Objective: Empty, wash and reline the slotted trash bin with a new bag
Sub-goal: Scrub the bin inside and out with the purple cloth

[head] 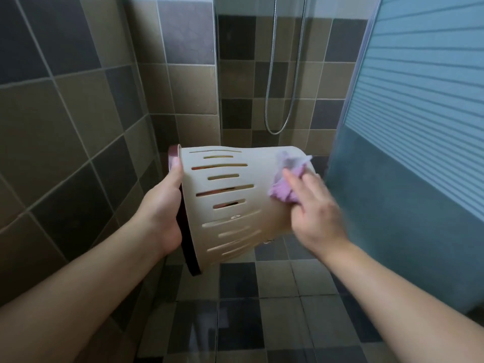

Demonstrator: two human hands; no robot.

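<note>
Gripping the dark rim of the slotted trash bin (230, 200), the left hand (162, 208) holds it on its side in the air above the tiled floor (275, 297), its mouth turned left. The right hand (311, 208) clutches a lilac cloth (284, 191) and presses it against the bin's cream wall near the base. A shower hose (272, 74) hangs behind, beside a blue glass door (419, 127).

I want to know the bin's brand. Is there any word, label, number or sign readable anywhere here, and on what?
No readable text anywhere.
Slotted trash bin: one small dark mark on its side wall, between the slots, too small and blurred to read.
Purple cloth, wall tiles, frosted shower door: no writing visible.
</note>
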